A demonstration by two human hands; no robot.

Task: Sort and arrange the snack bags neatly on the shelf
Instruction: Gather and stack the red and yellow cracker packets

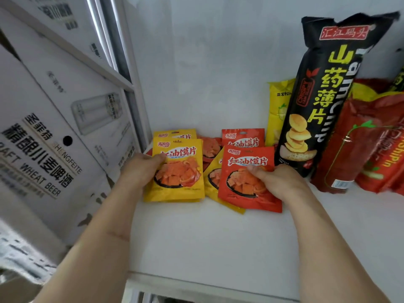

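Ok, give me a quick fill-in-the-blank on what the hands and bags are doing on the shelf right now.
1. The left hand holds a ____ snack bag.
2. The right hand holds a ____ snack bag.
3. The tall black bag stands to the ____ of the small bags.
4. The beer boxes sit on the ____ side of the shelf.

Missing words: yellow; red; right; left

The black bag point(321, 101) at upper right reads 山药薄片. The red packet point(247, 180) reads 红油馍片. The cardboard box point(50, 136) at left reads "WHEAT BEER".
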